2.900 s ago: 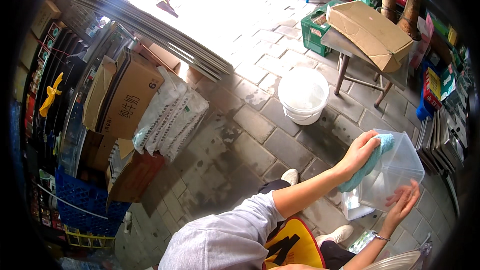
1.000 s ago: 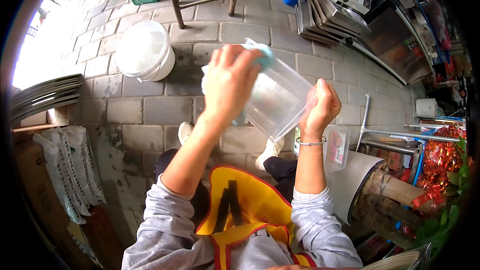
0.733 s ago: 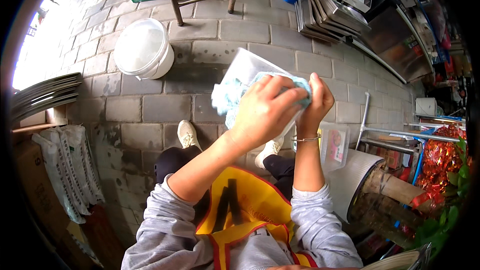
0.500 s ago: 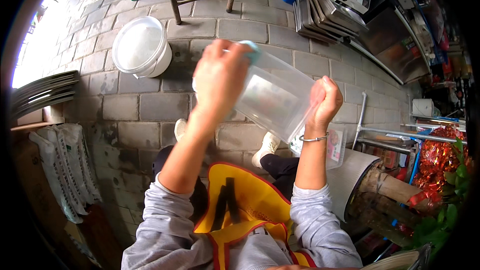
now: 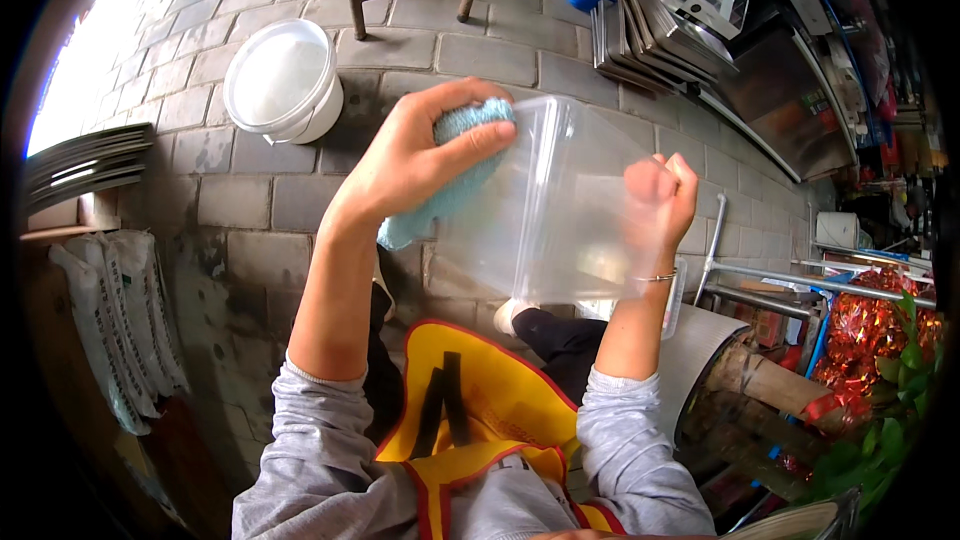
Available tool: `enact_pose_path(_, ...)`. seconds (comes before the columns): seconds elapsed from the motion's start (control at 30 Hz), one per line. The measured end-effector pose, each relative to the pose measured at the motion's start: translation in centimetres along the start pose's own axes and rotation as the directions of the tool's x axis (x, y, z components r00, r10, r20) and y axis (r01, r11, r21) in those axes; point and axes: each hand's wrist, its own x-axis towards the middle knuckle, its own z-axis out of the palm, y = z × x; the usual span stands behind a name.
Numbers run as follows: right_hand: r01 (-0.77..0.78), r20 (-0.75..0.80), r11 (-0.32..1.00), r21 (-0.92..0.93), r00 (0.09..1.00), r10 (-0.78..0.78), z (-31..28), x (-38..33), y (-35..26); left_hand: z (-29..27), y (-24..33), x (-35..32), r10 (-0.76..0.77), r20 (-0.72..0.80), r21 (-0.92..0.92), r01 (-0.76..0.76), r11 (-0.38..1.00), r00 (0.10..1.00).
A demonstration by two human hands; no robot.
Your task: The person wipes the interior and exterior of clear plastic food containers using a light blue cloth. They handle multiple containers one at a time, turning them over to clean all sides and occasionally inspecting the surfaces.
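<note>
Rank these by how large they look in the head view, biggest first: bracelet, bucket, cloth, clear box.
1. Clear box
2. Bucket
3. Cloth, judged by its visible part, as the hand covers some
4. Bracelet

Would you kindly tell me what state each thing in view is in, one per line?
Left hand: closed around the cloth
Blue cloth: bunched, against the container
Clear container: held off the ground, tilted
Right hand: curled at the container's right side
White bucket: upright on the paving
Grey sleeves: pushed up, forearms bare
</note>
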Motion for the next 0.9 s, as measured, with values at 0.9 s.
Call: enact_pose_path(0.9,-0.121,0.212,0.813,0.569,0.977,-0.003,-4.9,-0.5,-1.1,0.2,-3.2,0.1,0.168,-0.542,0.24,-0.04,0.97,0.824)
